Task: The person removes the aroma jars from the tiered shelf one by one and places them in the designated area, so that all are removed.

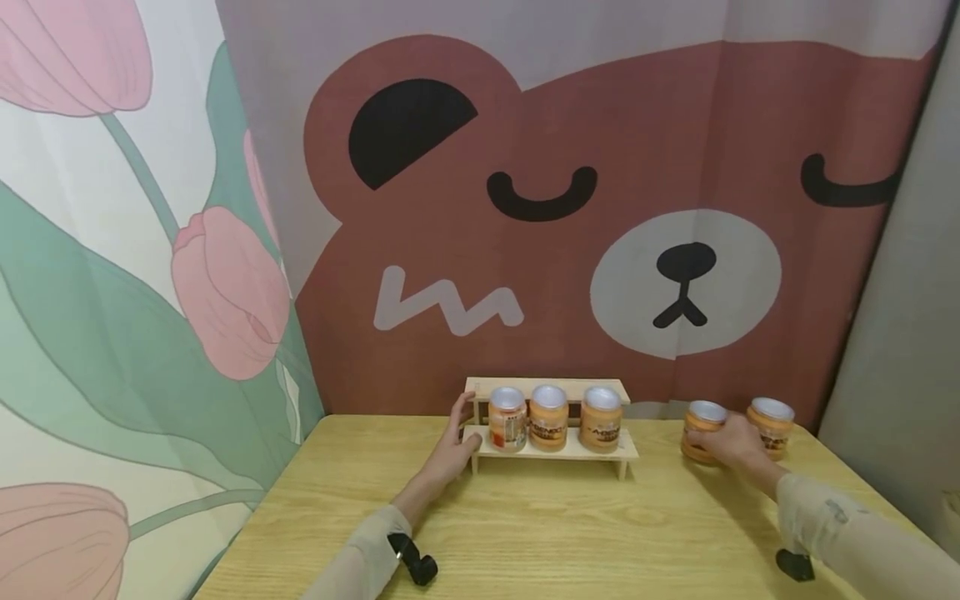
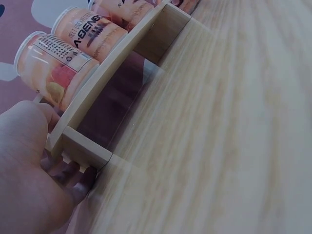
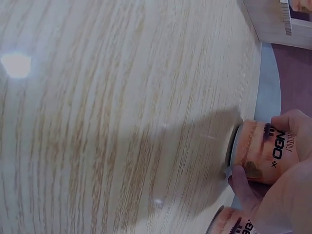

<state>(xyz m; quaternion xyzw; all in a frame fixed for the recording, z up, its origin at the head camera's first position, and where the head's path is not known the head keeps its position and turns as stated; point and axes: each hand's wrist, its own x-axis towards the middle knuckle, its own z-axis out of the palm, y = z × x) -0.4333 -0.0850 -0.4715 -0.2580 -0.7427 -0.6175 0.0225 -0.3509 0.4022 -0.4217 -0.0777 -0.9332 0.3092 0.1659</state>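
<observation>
On the wooden surface (image 1: pixel 540 525), near its back edge, a small wooden rack (image 1: pixel 551 447) stands with its long axis running left to right, parallel to the bear curtain (image 1: pixel 600 208) behind it. Three orange cans stand upright on its lower shelf, lids up: left can (image 1: pixel 507 419), middle can (image 1: pixel 548 418), right can (image 1: pixel 602 419).

Left hand (image 1: pixel 455 442): arm reaches forward from lower left, forearm low over the surface. Grip grasps the rack's left end; in the left wrist view the fingers (image 2: pixel 68 173) curl under and around the end post, palm against its side.

Right hand (image 1: pixel 731 440): arm extends forward from lower right. Grip grasps a fourth can (image 1: pixel 701 431) that stands upright on the surface, well to the right of the rack; the right wrist view shows fingers (image 3: pixel 243 183) and thumb wrapped round its body, base on the surface.

A fifth can (image 1: pixel 771 426) stands upright just beside the held one, on its right.
</observation>
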